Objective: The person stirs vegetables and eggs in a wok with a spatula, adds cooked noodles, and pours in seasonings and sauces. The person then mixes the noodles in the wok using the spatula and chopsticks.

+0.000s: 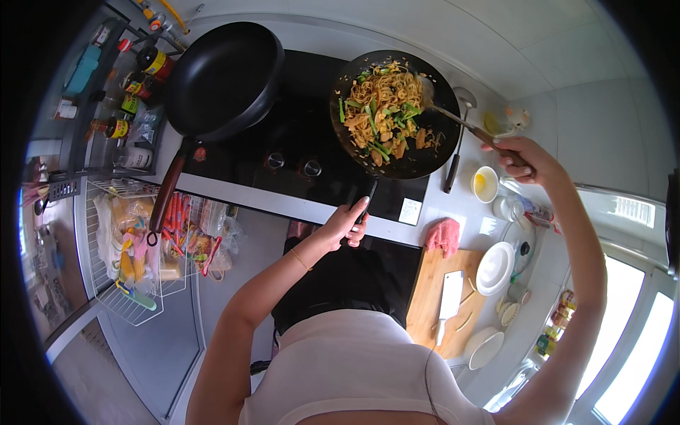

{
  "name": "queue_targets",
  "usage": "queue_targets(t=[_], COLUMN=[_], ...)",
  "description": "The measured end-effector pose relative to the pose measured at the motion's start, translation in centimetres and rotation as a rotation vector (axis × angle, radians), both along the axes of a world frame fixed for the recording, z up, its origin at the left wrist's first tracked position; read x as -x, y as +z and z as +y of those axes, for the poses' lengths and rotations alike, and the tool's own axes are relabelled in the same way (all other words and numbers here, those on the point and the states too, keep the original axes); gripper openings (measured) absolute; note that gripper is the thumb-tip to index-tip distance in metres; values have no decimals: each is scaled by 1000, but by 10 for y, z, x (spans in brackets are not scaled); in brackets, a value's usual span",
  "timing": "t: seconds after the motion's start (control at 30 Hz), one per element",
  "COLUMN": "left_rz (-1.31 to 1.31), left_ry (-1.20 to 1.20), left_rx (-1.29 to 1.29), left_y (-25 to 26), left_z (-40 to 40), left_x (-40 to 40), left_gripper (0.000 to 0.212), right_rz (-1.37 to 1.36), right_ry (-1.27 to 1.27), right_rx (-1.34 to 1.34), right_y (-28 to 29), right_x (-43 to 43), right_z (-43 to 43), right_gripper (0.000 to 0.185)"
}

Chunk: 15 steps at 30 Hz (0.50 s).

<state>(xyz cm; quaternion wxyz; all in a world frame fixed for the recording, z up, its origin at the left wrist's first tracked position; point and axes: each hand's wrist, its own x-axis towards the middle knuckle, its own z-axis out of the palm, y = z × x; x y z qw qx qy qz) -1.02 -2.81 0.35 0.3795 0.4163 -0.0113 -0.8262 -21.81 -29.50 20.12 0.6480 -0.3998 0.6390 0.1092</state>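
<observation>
My left hand (pixel 346 226) grips the black handle of a dark wok (pixel 396 167) on the right side of the black glass cooktop (pixel 239 183). In the wok lie fried noodles (pixel 390 93) with green vegetable pieces, egg and slices that look like sausage. My right hand (pixel 518 159) is closed around the wooden handle of a metal spatula (pixel 443 110); its blade rests against the noodles at their right edge. A second, empty black frying pan (pixel 226 79) with a reddish-brown handle stands on the left side of the cooktop.
Right of the wok lie a ladle (pixel 454 167) and a bowl with yellow residue (pixel 484 184). Nearer are a pink cloth (pixel 443 237), a wooden cutting board (pixel 425 289) bearing a cleaver (pixel 450 297), and a white dish (pixel 495 268). Bottles (pixel 154 62) and a wire basket (pixel 127 305) are at left.
</observation>
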Motion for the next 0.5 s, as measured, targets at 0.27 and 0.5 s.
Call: queue_targets(t=[0.27,0.5], left_rz=[-75,-29], left_ry=[35,-11], left_rx=[-2,-4], left_y=[-1,-1], left_z=[10,0], left_x=[-5,-1], left_gripper=[46,46], right_rz=[109,137], right_ry=[686,655], right_rx=[471,496], right_y=[45,26], right_x=[1,-51], right_z=[-15,-45], right_gripper=[34,34])
